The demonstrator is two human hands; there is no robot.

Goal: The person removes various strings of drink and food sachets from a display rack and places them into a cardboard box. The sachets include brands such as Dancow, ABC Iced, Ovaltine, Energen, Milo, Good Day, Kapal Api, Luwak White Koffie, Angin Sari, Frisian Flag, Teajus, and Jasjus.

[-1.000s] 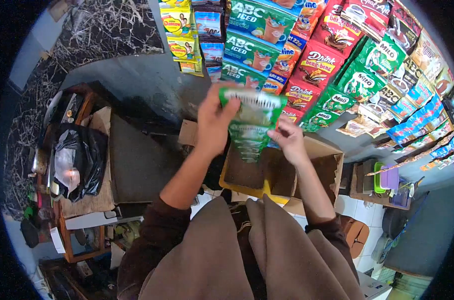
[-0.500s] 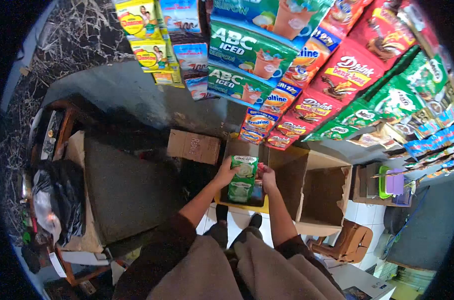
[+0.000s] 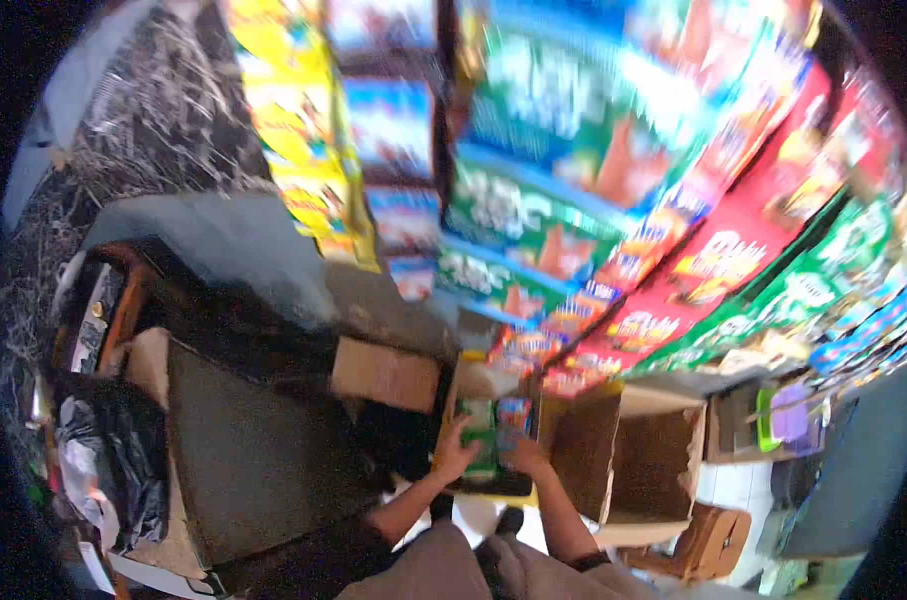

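Observation:
A strip of green sachets [image 3: 482,462] lies low inside a dark-floored container with a yellow rim [image 3: 474,356]. My left hand [image 3: 456,452] rests at the strip's left edge, its fingers apart and reaching over the green surface. Beside the strip, a blue sachet [image 3: 515,411] shows in the same container. Just below that sachet is my right hand [image 3: 524,456], its fingers smeared by motion, so I cannot tell whether they grip anything.
Rows of hanging drink sachets [image 3: 534,210] fill the upper view. An open cardboard box [image 3: 654,455] stands right of the container, a smaller carton [image 3: 386,374] left of it. Farther left are a large dark-topped box [image 3: 264,450] and a black plastic bag [image 3: 134,460].
The view has tilted up, so everything sits lower in it. The green sachets, held up in my left hand before, now lie down in the container. My right hand no longer shows the reddish item.

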